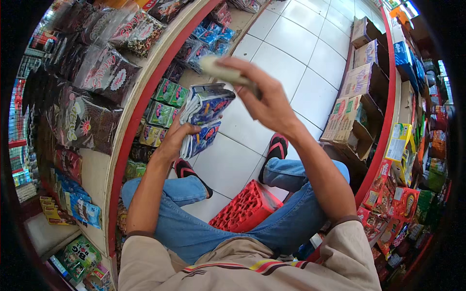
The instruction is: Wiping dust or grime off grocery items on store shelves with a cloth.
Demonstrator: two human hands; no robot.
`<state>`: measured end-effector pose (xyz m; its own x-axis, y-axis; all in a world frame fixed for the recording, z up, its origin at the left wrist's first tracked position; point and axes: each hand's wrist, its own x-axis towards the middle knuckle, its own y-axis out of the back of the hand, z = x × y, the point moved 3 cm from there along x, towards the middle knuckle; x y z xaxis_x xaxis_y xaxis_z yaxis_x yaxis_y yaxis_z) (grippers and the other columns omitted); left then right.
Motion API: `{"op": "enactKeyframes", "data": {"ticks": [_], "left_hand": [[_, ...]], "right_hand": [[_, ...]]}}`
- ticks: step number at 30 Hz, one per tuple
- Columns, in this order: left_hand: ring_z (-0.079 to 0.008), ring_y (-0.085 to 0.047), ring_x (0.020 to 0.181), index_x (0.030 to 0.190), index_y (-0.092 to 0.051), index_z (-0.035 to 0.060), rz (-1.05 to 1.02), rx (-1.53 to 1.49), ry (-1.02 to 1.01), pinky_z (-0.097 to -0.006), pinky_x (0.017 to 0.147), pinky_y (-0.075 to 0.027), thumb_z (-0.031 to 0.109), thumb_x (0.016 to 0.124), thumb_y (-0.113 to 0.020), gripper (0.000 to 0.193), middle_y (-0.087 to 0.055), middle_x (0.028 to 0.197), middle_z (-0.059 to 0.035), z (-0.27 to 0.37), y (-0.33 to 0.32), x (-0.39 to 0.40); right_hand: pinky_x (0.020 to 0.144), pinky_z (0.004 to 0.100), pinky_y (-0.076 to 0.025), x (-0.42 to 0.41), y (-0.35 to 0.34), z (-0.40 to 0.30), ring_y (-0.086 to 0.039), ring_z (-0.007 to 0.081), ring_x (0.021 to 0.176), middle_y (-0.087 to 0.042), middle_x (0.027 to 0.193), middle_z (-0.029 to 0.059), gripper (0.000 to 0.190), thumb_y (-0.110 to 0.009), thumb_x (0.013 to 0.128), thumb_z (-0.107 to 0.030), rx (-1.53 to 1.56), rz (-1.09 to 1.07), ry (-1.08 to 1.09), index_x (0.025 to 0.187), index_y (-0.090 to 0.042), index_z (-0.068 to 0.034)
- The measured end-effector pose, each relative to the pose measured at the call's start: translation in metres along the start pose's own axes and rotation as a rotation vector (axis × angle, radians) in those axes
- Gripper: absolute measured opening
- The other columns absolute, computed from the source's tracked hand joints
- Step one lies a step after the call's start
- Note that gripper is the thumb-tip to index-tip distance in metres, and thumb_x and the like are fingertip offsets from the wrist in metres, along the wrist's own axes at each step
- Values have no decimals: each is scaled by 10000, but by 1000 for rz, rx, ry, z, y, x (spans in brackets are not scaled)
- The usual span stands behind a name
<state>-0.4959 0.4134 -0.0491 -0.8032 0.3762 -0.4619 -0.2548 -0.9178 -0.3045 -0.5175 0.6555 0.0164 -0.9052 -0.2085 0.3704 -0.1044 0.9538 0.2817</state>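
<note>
My left hand [172, 142] grips a small stack of blue plastic sachets [208, 118], its thumb pressed on their near edge. The sachets stand tilted above the tiled floor, beside the lower shelf. My right hand [268, 97] is shut around a pale, long object [220, 71], raised above and to the right of the stack. Motion blurs this object, so I cannot tell exactly what it is. It appears apart from the sachets. Green sachet packs [169, 92] and a yellow pack [153, 135] lie on the lower shelf, just left of my left hand.
Bagged snacks [105, 71] fill the left upper shelf, edged by a red-and-wood rim [143, 83]. Open cardboard boxes [344, 120] line the right side under another red shelf edge [382, 160]. A red plastic crate [242, 209] stands between my legs on white tiles [289, 47].
</note>
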Motion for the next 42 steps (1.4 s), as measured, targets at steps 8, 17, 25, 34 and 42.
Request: {"op": "enactKeyframes", "data": {"ticks": [8,17,25,34,42], "left_hand": [[-344,-665,1180,1496,-363,-51,-168,-211,52,-429,978,-580,110,865,-502,665,-613,1332,-298,3,-8,4],[-375,-624,1250,1517,-340,-69,-244,-283,121,-471,1037,-543,211,890,-483,702,-543,1431,-298,-6,-9,8],[-346,-546,1355,1548,-337,3,-246,-656,5,-548,1113,-473,455,980,-486,741,-481,1510,-240,7,-27,16],[-255,-652,1194,1396,-520,57,-4,-559,-35,-464,1053,-518,431,1027,-600,531,-643,1324,-111,4,-5,17],[-203,-645,1200,1364,-557,64,40,-454,-89,-404,1055,-518,418,1082,-493,457,-652,1312,-88,-11,-6,25]], "right_hand": [[1037,446,-538,-8,18,17,-613,343,1240,-613,1416,93,578,-605,814,74,-445,-220,127,1325,-671,-189],[1001,417,-539,-5,0,-1,-634,342,1199,-625,1401,96,531,-588,814,57,-359,-200,194,1296,-675,-148],[949,354,-540,-5,9,19,-646,210,1079,-669,1180,101,439,-454,982,-140,416,125,-407,1402,-575,-103],[1023,392,-521,-7,1,19,-625,261,1186,-582,1355,158,545,-434,1011,-265,1024,175,-628,1514,-410,-59],[938,311,-517,-14,-37,7,-647,151,1068,-698,1282,143,596,-513,925,2,103,-5,-171,1490,-545,-184]]}}
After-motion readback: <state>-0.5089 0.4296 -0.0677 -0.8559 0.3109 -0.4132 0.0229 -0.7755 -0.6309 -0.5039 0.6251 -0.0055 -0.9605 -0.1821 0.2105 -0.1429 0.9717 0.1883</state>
